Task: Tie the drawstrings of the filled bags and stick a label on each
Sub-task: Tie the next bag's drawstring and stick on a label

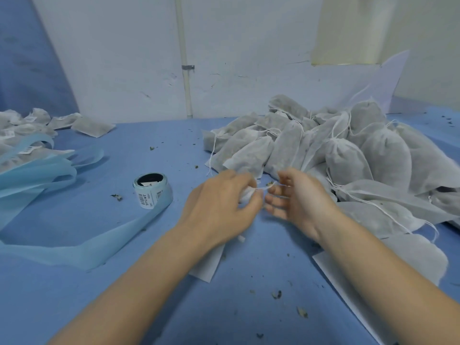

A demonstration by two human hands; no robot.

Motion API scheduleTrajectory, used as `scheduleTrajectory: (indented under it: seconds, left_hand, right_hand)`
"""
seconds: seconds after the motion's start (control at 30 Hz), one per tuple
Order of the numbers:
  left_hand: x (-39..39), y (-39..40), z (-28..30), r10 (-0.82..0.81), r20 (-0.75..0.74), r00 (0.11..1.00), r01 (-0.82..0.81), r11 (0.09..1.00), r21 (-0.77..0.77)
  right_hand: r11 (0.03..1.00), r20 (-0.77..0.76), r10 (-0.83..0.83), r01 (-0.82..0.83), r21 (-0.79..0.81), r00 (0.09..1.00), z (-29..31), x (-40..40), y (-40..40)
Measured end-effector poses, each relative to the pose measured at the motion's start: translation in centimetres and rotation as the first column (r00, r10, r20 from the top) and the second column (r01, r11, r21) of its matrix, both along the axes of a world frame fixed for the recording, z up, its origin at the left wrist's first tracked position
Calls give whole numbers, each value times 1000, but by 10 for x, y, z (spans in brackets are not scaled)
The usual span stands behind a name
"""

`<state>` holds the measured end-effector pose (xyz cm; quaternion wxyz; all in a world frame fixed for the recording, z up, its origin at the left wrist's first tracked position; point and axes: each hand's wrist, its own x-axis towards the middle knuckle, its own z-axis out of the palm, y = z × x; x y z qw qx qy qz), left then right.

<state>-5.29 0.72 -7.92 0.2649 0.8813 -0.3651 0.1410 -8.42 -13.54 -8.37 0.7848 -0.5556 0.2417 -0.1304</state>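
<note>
- Left hand: curled around gathered neck of bag, mid-table.
- Right hand: pinching drawstring, other fingers loose.
- Bag pile: right edge.
- Label roll: left, apart.

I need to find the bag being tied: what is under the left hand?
The gathered neck of a white bag shows at the left hand fingertips, a corner below the wrist; its middle is covered.

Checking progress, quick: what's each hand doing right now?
Left hand: grips the gathered neck of a bag.
Right hand: pinches the drawstring, pulled taut between the hands.
</note>
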Motion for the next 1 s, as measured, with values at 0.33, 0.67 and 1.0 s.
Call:
scheduleTrajectory:
  seconds: [0.33,0.67,1.0]
  left_hand:
    - [11,10,1,-67,40,997,67,998,1]
    - [21,18,0,-45,-33,998,38,981,-188]
    - [8,0,-9,-128,-390,912,-87,868,-489]
  right_hand:
    - [606,132,311,-89,-791,941,-7,-8,23]
    - [728,93,114,-19,-685,989,-3,-5,20]
    - [856,376,85,-261,445,923,-4,-3,23]
